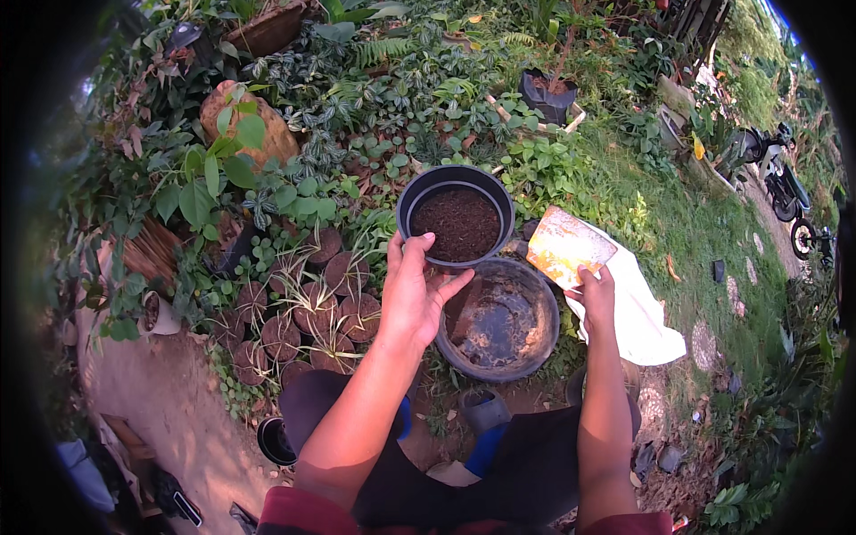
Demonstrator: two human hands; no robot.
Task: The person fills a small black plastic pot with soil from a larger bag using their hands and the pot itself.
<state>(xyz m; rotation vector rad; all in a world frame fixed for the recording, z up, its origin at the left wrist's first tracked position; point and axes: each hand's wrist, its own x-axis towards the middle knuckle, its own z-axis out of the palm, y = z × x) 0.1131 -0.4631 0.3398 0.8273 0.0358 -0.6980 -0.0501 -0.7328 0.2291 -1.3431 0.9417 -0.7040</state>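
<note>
My left hand (418,287) grips the lower edge of a round black plastic pot (455,217), which is partly filled with dark soil (458,224). In my right hand (592,287) is a flat, roughly square piece (568,244) with worn orange and whitish colouring; its material is unclear. Below and between the hands stands a wide black basin (498,321), with soil stuck to its inner wall and floor. A white sack or cloth (635,307) lies behind and beside my right hand. Several small pots with spider plants (314,307) stand left of my left hand.
An empty-looking black pot (275,441) lies by my leg on the left. A large rock (251,124) and dense plants fill the far side. A black grow bag (548,97) stands at the back. Stepping stones (703,344) cross the grass at right, with a motorcycle (779,177) beyond.
</note>
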